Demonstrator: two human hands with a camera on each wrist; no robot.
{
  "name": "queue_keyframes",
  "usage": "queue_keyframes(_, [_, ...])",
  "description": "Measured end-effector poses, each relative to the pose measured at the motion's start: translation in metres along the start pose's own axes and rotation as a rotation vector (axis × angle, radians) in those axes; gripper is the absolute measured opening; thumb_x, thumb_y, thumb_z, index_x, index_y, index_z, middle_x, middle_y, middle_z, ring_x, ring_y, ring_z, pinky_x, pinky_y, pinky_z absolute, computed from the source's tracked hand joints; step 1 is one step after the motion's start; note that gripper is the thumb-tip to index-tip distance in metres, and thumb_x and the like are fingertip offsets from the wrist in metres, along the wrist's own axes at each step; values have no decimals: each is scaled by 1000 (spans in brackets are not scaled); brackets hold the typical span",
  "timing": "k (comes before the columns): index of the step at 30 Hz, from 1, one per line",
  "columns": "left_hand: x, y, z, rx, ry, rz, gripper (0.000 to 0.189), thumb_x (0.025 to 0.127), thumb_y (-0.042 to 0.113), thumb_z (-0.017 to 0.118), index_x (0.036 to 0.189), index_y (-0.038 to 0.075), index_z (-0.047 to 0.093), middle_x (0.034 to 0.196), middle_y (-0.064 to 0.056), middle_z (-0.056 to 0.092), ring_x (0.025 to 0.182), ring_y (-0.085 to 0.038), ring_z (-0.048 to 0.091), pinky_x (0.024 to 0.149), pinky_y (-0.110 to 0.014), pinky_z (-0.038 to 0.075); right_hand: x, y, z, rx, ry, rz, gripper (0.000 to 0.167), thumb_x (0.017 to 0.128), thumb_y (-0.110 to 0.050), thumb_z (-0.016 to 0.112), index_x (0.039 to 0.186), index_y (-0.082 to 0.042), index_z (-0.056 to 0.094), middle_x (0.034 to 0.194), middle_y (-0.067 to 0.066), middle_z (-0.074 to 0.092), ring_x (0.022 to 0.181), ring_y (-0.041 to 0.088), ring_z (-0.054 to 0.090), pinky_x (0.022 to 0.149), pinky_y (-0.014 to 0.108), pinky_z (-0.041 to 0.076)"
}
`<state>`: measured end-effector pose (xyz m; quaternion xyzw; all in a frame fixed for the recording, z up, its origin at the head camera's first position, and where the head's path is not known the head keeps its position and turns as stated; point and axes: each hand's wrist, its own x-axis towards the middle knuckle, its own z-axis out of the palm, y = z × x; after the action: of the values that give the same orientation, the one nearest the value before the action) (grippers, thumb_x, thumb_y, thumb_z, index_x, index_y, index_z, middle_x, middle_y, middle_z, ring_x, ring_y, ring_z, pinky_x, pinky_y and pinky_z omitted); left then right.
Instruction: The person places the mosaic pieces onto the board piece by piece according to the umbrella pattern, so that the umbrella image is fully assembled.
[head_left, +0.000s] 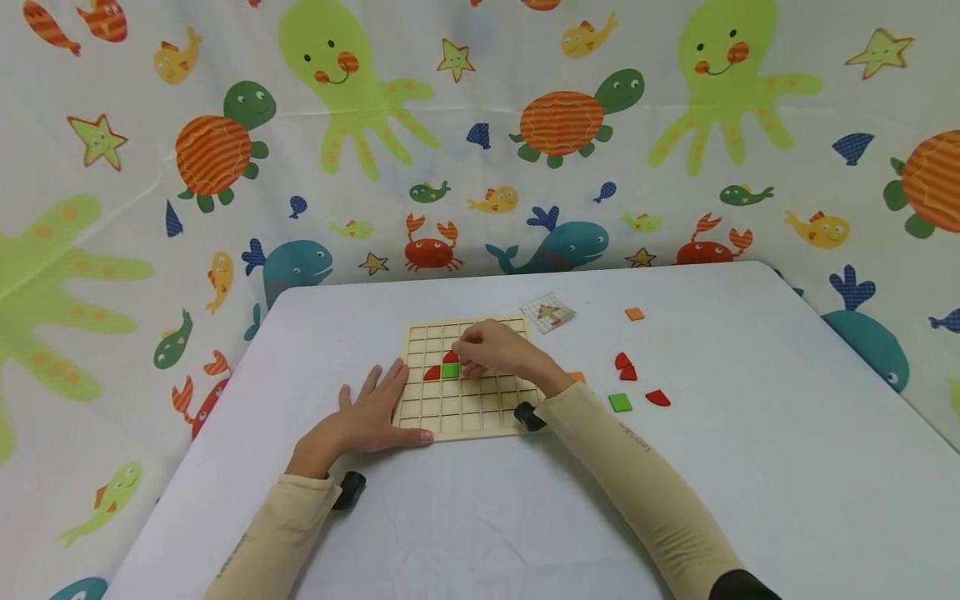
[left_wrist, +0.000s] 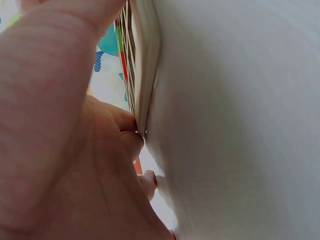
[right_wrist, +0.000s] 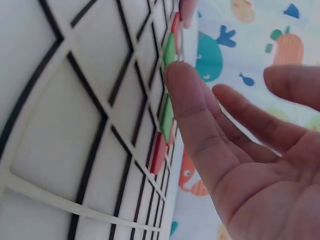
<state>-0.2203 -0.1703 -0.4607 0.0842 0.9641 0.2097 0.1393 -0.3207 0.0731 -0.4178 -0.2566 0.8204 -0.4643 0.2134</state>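
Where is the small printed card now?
In the head view, the card lies by the far right corner of the grid board, left of the farther orange piece.

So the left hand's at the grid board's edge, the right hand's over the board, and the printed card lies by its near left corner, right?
Not quite: the head view shows the printed card by the far right corner of the grid board. The left hand and right hand are as you said.
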Motion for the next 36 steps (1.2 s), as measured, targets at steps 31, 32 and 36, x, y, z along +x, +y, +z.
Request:
queue_keyframes(31, [1,-4,6,-13,12,-1,131,83,69,79,171,1,11,178,-20,5,160,-52,-3,114,-82,-5,-76,48,-159,111,381,57,57,111,-31,61,159,-4,48,157,22,52,142,40,51,120,59,35])
queue_keyframes(32, [2,-4,5,-13,13,0,131,83,69,79,171,1,11,178,-20,5,160,-52,-2,114,-83,-5,-78,51,-163,128,402,73,56,112,-30,61,159,-4,48,157,23,51,143,41,51,120,59,35])
queue_keyframes(36, [3,-4,4,-10,15,14,131,83,69,79,171,0,11,178,-21,5,160,-52,-3,114,-83,-5,-86,62,-179,99,487,136,56,112,-28,59,159,-1,46,155,25,52,142,44,49,119,55,39])
